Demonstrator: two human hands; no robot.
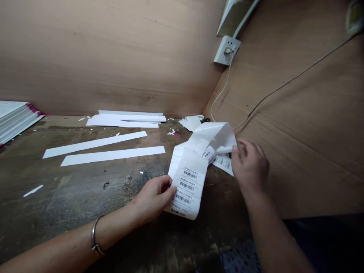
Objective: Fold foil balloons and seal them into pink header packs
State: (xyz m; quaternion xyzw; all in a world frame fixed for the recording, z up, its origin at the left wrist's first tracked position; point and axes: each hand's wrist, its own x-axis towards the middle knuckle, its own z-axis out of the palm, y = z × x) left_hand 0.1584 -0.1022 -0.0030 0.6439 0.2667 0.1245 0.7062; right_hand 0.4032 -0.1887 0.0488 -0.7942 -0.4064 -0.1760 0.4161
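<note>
Plywood walls box in a worn wooden bench (pixel 71 204), where loose white paper strips (pixel 95 145) lie well left of the hands, a thick paper stack (pixel 17 121) sits at the far left, and a white wall socket (pixel 226 50) with its cable (pixel 224 87) is mounted above. A barcode label sheet (pixel 187 185) runs between the hands: the left hand (pixel 153 199) closes on its near edge, while the right hand (pixel 250 168) grips its curled far end.
</note>
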